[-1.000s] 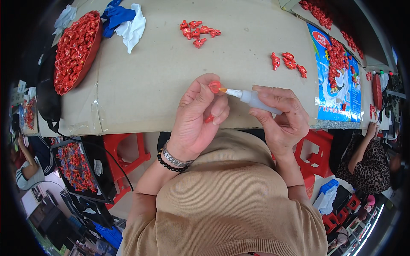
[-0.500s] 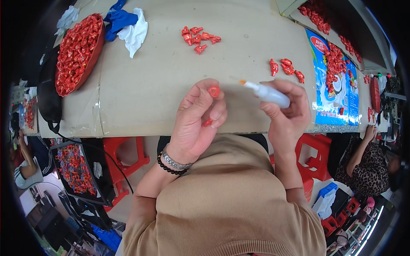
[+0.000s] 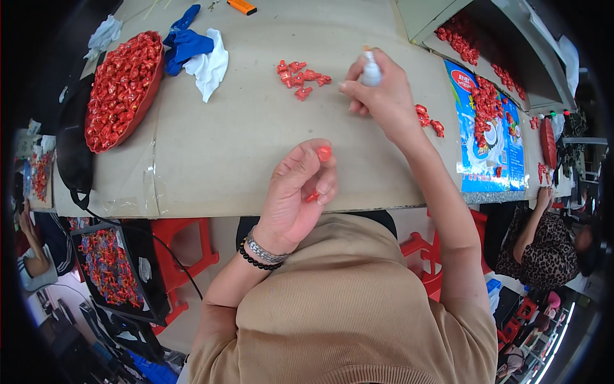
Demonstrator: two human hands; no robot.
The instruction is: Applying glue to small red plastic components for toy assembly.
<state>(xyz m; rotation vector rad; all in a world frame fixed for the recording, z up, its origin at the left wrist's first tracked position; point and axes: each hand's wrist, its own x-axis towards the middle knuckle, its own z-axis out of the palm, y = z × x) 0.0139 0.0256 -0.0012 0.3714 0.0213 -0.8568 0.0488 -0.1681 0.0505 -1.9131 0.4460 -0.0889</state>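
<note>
My left hand [image 3: 291, 192], palm up near the table's front edge, pinches a small red plastic piece [image 3: 324, 153] between thumb and forefinger. A second red piece [image 3: 312, 196] is tucked among its lower fingers. Farther out and to the right, my right hand [image 3: 391, 96] grips a small white squeeze bottle [image 3: 371, 69], its orange tip pointing upward and away. Left of the bottle lies a loose group of small red figure-like parts [image 3: 299, 78]. More red parts [image 3: 436, 128] lie by my right forearm, some of them hidden by it.
A red bowl [image 3: 157, 83] heaped with red parts stands at left, near blue and white cloths [image 3: 208, 67]. Red parts lie on a blue printed sheet [image 3: 470, 173] at right, beside a grey shelf [image 3: 441, 29]. An orange object [image 3: 242, 7] lies far off. Co-workers sit on both sides.
My right hand has carried the bottle away from my left hand, outward and left, and its tip has swung up. My left hand keeps its hold. The view has shifted slightly.
</note>
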